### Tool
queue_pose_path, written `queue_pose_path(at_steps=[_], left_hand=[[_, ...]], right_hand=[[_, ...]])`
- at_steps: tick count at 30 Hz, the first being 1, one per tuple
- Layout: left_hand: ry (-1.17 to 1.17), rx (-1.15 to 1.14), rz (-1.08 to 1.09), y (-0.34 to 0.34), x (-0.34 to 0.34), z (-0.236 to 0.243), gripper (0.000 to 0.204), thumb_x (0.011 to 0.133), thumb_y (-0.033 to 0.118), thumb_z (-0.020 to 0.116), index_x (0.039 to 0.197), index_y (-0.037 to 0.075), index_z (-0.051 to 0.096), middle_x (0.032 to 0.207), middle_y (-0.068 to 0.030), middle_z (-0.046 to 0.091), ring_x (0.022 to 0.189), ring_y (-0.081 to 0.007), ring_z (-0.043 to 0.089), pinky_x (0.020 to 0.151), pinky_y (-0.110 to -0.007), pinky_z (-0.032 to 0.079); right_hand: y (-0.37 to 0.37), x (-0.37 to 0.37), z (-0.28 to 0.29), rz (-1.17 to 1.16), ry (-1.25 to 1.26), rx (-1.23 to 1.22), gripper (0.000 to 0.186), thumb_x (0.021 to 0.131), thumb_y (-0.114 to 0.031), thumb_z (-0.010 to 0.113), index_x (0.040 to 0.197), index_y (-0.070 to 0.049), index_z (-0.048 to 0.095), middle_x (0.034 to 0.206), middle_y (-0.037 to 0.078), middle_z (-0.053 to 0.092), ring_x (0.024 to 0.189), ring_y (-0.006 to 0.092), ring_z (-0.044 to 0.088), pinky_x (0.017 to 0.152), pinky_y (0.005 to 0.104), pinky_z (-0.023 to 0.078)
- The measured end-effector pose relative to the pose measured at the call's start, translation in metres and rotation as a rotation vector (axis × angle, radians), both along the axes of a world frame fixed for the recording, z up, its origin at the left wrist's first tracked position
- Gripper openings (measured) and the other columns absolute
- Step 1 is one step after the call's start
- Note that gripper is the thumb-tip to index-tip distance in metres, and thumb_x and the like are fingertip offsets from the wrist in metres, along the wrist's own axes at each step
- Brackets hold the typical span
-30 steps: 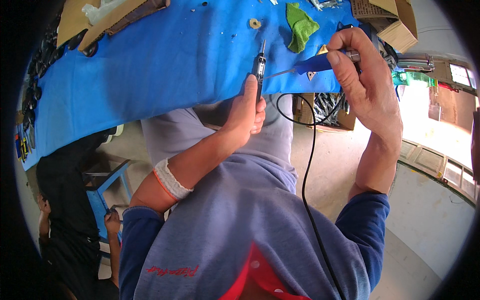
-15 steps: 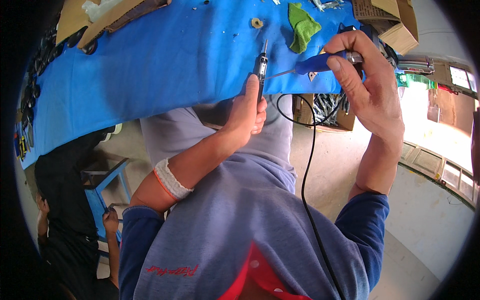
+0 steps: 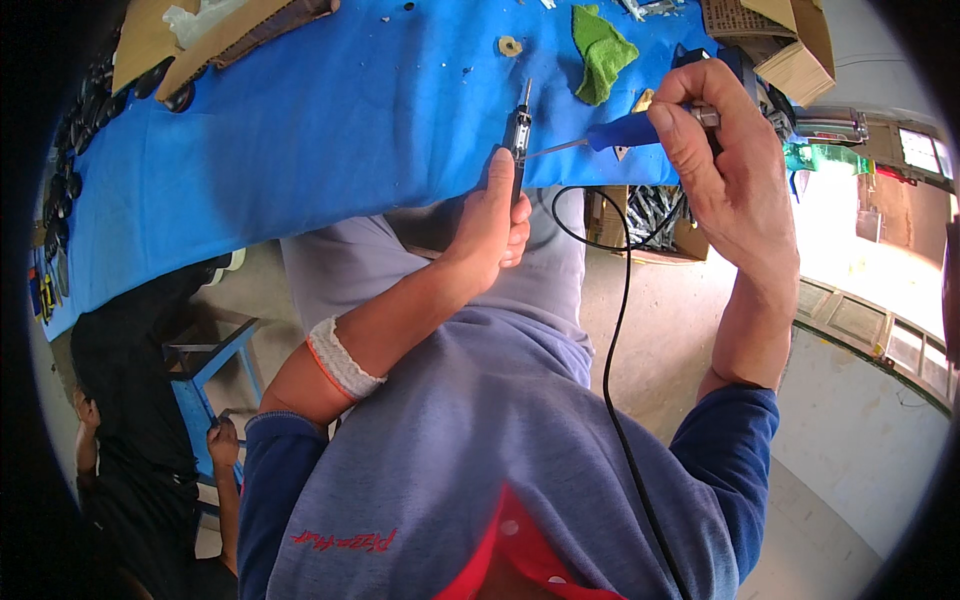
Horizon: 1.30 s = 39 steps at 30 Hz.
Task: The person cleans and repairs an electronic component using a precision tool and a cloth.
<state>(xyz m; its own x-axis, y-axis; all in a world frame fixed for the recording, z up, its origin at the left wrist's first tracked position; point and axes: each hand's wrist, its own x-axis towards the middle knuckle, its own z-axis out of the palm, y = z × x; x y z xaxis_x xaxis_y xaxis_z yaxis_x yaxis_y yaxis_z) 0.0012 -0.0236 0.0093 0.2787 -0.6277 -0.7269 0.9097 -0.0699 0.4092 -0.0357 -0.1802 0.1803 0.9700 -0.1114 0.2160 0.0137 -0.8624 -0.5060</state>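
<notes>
My left hand is closed round a slim black-handled tool, its thumb lying along the handle. The tool's upper part shows silvery inner parts, and a thin metal rod points away from me; its exact kind does not show. My right hand grips a screwdriver with a blue handle. The screwdriver's thin shaft points left, its tip at the side of the black-handled tool, just above my left thumb; whether they touch I cannot tell.
The table has a blue cloth. On it lie a green rag, a small tan ring and cardboard boxes at the far corners. A box of metal parts stands below the edge. A black cable crosses my front. Another person is at left.
My right hand and the screwdriver have shifted slightly left. The left hand with the black-handled tool has hardly moved.
</notes>
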Motion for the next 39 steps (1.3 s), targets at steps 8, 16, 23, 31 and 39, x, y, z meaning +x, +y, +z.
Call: queue_pose_path(at_steps=[8, 16, 23, 31, 39], left_hand=[[0.012, -0.02, -0.009, 0.001, 0.001, 0.0, 0.061, 0.086, 0.072, 0.034, 0.066, 0.014, 0.035, 0.048, 0.0018, 0.028, 0.037, -0.0085, 0.024, 0.036, -0.024, 0.018], [-0.01, -0.022, -0.004, 0.0, 0.0, -0.001, 0.06, 0.086, 0.071, 0.034, 0.066, 0.015, 0.035, 0.048, 0.0017, 0.028, 0.037, -0.0085, 0.024, 0.036, -0.025, 0.017], [0.0, -0.024, -0.004, 0.001, 0.0, -0.003, 0.061, 0.086, 0.072, 0.033, 0.065, 0.014, 0.035, 0.048, 0.0019, 0.029, 0.037, -0.0083, 0.024, 0.036, -0.024, 0.018], [-0.004, -0.019, -0.008, 0.001, 0.0, -0.002, 0.063, 0.084, 0.074, 0.033, 0.066, 0.014, 0.035, 0.048, 0.0017, 0.03, 0.037, -0.0085, 0.023, 0.037, -0.024, 0.018], [-0.007, -0.03, -0.013, 0.002, 0.0, -0.004, 0.064, 0.084, 0.075, 0.033, 0.066, 0.014, 0.036, 0.048, 0.0014, 0.03, 0.037, -0.0089, 0.024, 0.036, -0.025, 0.018]], right_hand=[[0.008, -0.005, 0.014, -0.172, 0.209, -0.129, 0.028, 0.095, -0.029, 0.051, 0.092, -0.002, 0.055, 0.074, 0.002, 0.052, 0.065, 0.0083, 0.044, 0.056, 0.0226, 0.034], [0.0, -0.003, -0.001, 0.053, -0.037, 0.045, 0.024, 0.091, -0.027, 0.056, 0.086, -0.003, 0.057, 0.059, 0.008, 0.055, 0.047, 0.0193, 0.051, 0.046, 0.0292, 0.038], [0.009, -0.005, 0.013, -0.192, 0.193, -0.198, 0.034, 0.095, -0.034, 0.053, 0.09, 0.0, 0.054, 0.076, 0.003, 0.053, 0.066, 0.0104, 0.047, 0.056, 0.024, 0.035], [0.0, -0.006, 0.004, 0.028, 0.089, 0.05, 0.031, 0.094, -0.031, 0.055, 0.092, -0.001, 0.055, 0.08, 0.002, 0.053, 0.063, 0.0086, 0.042, 0.056, 0.0226, 0.034], [0.007, -0.011, 0.007, -0.041, 0.121, -0.013, 0.031, 0.095, -0.032, 0.052, 0.095, -0.001, 0.054, 0.081, 0.002, 0.053, 0.065, 0.009, 0.044, 0.055, 0.0234, 0.034]])
